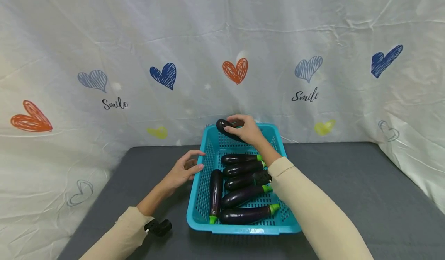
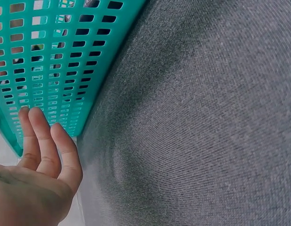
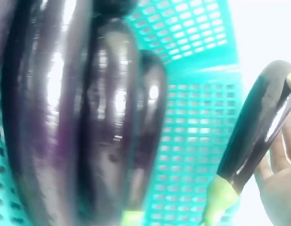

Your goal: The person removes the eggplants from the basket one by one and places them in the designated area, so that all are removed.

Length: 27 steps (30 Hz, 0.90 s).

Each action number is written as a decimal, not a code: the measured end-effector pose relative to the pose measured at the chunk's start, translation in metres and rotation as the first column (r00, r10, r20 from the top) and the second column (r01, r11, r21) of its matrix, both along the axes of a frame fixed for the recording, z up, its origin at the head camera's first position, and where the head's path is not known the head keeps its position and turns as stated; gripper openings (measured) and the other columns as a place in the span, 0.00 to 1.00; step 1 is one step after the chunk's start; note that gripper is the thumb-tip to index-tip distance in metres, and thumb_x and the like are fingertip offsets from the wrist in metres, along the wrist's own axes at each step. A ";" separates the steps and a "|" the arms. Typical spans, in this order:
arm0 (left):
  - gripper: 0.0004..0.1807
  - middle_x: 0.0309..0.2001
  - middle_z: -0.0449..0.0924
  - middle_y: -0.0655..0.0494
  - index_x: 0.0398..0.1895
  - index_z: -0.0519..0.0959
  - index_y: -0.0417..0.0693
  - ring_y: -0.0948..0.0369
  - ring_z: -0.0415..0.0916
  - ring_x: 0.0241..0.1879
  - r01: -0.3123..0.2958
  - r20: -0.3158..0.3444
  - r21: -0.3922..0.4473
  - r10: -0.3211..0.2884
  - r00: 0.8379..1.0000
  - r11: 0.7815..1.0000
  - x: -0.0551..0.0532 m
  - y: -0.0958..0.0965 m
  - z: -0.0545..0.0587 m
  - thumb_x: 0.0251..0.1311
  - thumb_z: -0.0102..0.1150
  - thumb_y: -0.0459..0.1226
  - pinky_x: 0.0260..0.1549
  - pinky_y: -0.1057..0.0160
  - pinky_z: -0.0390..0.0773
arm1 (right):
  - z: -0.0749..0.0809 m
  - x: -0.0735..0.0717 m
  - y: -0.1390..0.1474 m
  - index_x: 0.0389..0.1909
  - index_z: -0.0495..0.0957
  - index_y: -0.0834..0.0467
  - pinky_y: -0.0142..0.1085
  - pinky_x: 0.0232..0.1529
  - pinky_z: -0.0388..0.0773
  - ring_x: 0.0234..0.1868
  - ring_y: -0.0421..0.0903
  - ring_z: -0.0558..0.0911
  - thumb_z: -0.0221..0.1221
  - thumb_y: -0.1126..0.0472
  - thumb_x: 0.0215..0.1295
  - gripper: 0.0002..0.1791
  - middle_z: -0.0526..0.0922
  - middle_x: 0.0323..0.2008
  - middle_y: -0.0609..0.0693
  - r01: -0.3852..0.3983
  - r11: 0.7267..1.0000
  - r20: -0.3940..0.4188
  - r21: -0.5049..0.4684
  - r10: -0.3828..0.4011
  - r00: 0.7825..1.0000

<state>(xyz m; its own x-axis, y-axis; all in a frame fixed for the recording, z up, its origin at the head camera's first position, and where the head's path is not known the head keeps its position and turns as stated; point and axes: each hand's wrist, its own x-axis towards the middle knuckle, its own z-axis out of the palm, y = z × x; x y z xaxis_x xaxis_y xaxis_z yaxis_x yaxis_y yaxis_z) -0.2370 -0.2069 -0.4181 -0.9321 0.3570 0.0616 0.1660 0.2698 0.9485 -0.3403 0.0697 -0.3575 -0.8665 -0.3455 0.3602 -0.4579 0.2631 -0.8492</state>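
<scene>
My right hand (image 1: 247, 130) grips a dark purple eggplant (image 1: 222, 126) above the far end of a blue plastic basket (image 1: 192, 202). In the right wrist view, the held eggplant (image 3: 258, 125) slants with its green stem end (image 3: 222, 195) downward. My left hand (image 1: 182, 170) is at the basket's left rim, fingers loosely bent and fingertips right at the side. The left wrist view has those fingers (image 2: 44, 141) outside the perforated wall (image 2: 102, 66). Inside the basket, several eggplants (image 1: 243, 196) lie crosswise, stems to the right, and one eggplant (image 1: 216, 190) lies lengthwise along the left side.
The basket stands on a table with a dark grey cloth (image 1: 333, 182). Close behind it hangs a white sheet (image 1: 198, 39) printed with hearts and "Smile". Black wrist cameras sit on both wrists, the left camera (image 1: 159, 227) just above the cloth.
</scene>
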 end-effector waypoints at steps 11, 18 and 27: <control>0.25 0.67 0.69 0.41 0.71 0.68 0.57 0.46 0.74 0.58 -0.003 0.026 0.024 0.002 1.000 1.000 0.001 -0.001 0.001 0.75 0.59 0.43 0.50 0.44 0.78 | 0.033 0.012 0.013 0.58 0.81 0.66 0.49 0.52 0.79 0.55 0.56 0.80 0.67 0.65 0.69 0.18 0.81 0.55 0.60 -0.107 0.993 -0.035 -0.057 0.106 0.994; 0.25 0.64 0.71 0.40 0.72 0.67 0.55 0.47 0.76 0.52 0.006 0.024 0.029 -0.006 1.000 1.000 0.001 -0.001 0.000 0.75 0.58 0.42 0.45 0.49 0.79 | 0.039 0.015 0.026 0.57 0.82 0.65 0.44 0.49 0.81 0.54 0.55 0.82 0.66 0.66 0.69 0.17 0.83 0.53 0.58 -0.104 0.987 -0.016 -0.125 0.102 0.995; 0.25 0.60 0.74 0.41 0.71 0.68 0.55 0.48 0.76 0.49 0.008 0.018 0.033 -0.008 1.000 0.999 0.001 -0.001 0.002 0.75 0.58 0.43 0.41 0.51 0.78 | 0.056 0.023 0.047 0.59 0.81 0.63 0.43 0.50 0.80 0.52 0.53 0.82 0.65 0.63 0.71 0.18 0.82 0.56 0.56 -0.093 0.988 0.002 -0.126 0.094 0.996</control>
